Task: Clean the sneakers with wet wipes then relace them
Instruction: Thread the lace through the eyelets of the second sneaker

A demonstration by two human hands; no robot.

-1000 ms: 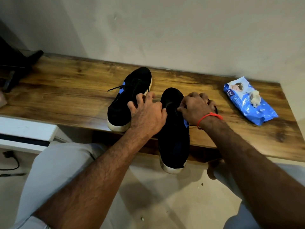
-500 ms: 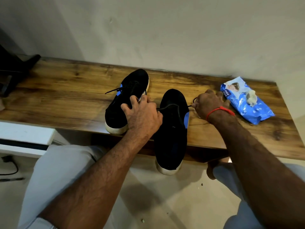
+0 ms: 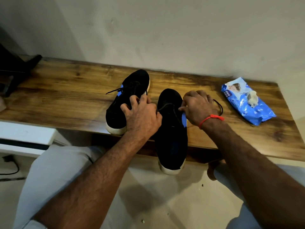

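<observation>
Two black sneakers with white soles and blue accents lie on the wooden bench (image 3: 66,96). The left sneaker (image 3: 132,86) lies wholly on the bench. The right sneaker (image 3: 171,142) hangs heel-first over the front edge. A black shoelace (image 3: 166,105) crosses its top. My left hand (image 3: 142,116) sits between the two sneakers and grips one end of that lace, its fingers lying over the left sneaker. At the sneaker's right side, my right hand (image 3: 198,108) pinches the lace, and a loop of it trails out to the right.
A blue wet wipes pack (image 3: 247,103) lies at the bench's right end with a crumpled used wipe (image 3: 252,98) on top. A dark object (image 3: 16,70) stands at the far left. A wall runs behind the bench. A cable (image 3: 9,169) lies on the floor at left.
My right hand pulled the lace out to the right, then came back to the right sneaker's side. My left hand stayed between the sneakers, holding the lace.
</observation>
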